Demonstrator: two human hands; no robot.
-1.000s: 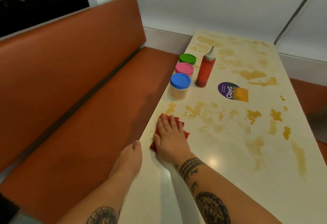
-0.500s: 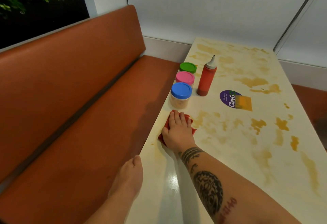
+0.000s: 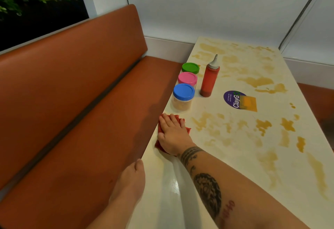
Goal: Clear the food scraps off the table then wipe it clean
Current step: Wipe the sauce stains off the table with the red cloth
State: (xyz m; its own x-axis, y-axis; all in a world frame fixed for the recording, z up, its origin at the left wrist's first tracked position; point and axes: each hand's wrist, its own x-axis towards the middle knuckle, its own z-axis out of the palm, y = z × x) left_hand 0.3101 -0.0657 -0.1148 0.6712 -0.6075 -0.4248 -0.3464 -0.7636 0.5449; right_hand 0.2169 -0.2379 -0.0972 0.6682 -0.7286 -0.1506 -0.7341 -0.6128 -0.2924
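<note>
Wiping at the table's left edge: my right hand (image 3: 172, 134) lies flat on the red cloth (image 3: 187, 130), fingers straight and together, palm pressing down, not gripping. The cloth sits on the table (image 3: 235, 174) right at that left edge, approx. midway along it and just short of the blue-lid jar (image 3: 183, 96). My left hand (image 3: 130, 180) is at the same edge nearer me, beside the bench (image 3: 90, 120). Only its back shows, so I can't tell if the fingers are curled or loose, and I see nothing held in it. Yellow-brown smears (image 3: 263, 125) cover the middle, the right edge and the far end. The strip nearest me looks glossy, prob. wiped. No solid scraps show, so I judge this is the wipe stage, w/ most of the top yet to do.

To do this pass well:
- Put even pressure through the whole palm so the cloth doesn't bunch.
- Make overlapping strokes from the left edge across to the right, working toward the far end.
- Draw dirt inward, not off onto the bench.
- Lift or shift the blue-lid jar, pink-lid jar (image 3: 187, 78), green-lid jar (image 3: 190, 68) and red bottle (image 3: 209, 78), which cluster along the left edge w/ smears close by, rather than wipe round them.
- Go lightly over the purple sticker (image 3: 233, 99) so its edge doesn't peel.
- Fold to a clean face once the cloth loads up.
</note>
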